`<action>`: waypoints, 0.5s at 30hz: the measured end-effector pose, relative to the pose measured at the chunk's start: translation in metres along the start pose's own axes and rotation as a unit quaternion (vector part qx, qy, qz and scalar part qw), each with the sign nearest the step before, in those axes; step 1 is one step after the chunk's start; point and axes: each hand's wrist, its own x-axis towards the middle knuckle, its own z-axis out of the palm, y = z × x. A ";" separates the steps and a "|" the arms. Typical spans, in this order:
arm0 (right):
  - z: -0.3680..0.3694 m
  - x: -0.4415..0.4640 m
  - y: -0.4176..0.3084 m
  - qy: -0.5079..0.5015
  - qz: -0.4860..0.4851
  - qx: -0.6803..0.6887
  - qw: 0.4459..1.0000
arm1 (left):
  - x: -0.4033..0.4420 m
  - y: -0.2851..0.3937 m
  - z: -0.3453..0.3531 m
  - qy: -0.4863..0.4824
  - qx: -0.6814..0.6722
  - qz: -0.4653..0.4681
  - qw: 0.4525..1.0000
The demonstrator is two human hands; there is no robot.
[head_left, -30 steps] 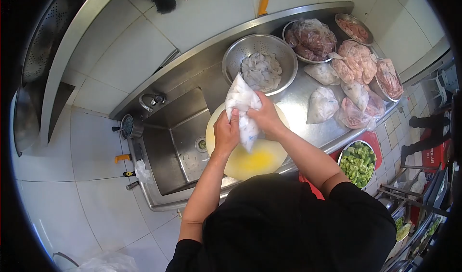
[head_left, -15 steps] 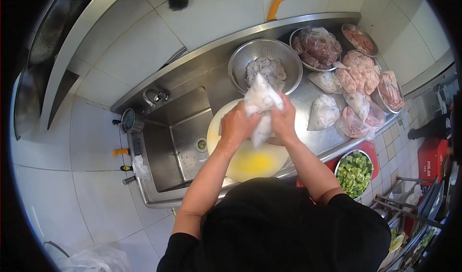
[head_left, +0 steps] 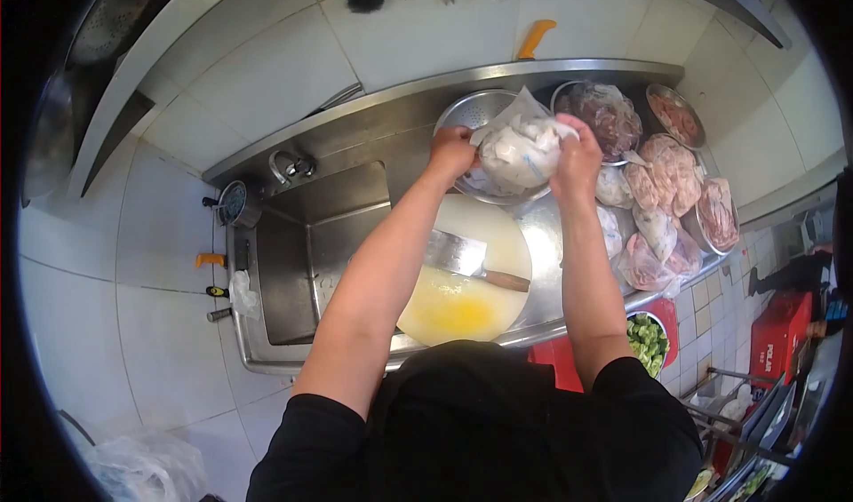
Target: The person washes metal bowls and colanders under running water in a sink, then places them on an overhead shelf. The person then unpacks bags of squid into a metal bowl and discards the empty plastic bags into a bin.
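A clear plastic bag (head_left: 520, 154) full of whitish pieces, perhaps seafood, is stretched between my two hands. My left hand (head_left: 453, 153) pinches its left edge, while my right hand (head_left: 577, 157) grips the upper right side. Beneath the bag stands a perforated metal colander (head_left: 455, 118), its contents now mostly hidden. A cleaver (head_left: 455, 255) with a wooden handle lies on the round cutting board (head_left: 425, 314), nearer to me than the bag.
To the left is the metal sink (head_left: 284, 280) with its faucet (head_left: 290, 168). On the right sit a bowl of dark bagged meat (head_left: 604, 115), bags of pink meat (head_left: 668, 169), a bag of white pieces (head_left: 656, 232) and a bowl of chopped greens (head_left: 647, 342).
Both hands have moved forward and apart, carrying the bag from above the board to over the colander. The bag is spread wider, and the cleaver on the board has come into view.
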 end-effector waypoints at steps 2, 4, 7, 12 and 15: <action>0.012 0.023 0.004 -0.031 -0.059 -0.086 0.994 | 0.010 -0.002 0.001 -0.025 -0.186 -0.067 0.980; 0.012 0.045 0.021 -0.057 -0.071 -0.177 0.980 | 0.015 -0.019 -0.008 -0.017 -0.062 -0.039 0.997; 0.021 0.052 0.037 -0.204 -0.040 -0.477 0.854 | -0.002 -0.041 -0.023 0.034 0.009 0.004 0.999; -0.030 0.127 0.101 -0.309 0.007 -0.623 0.719 | -0.060 -0.044 -0.066 0.056 -0.084 -0.046 0.994; -0.045 0.134 0.126 -0.251 -0.057 -0.714 0.651 | -0.092 -0.069 -0.091 0.083 -0.106 -0.070 0.988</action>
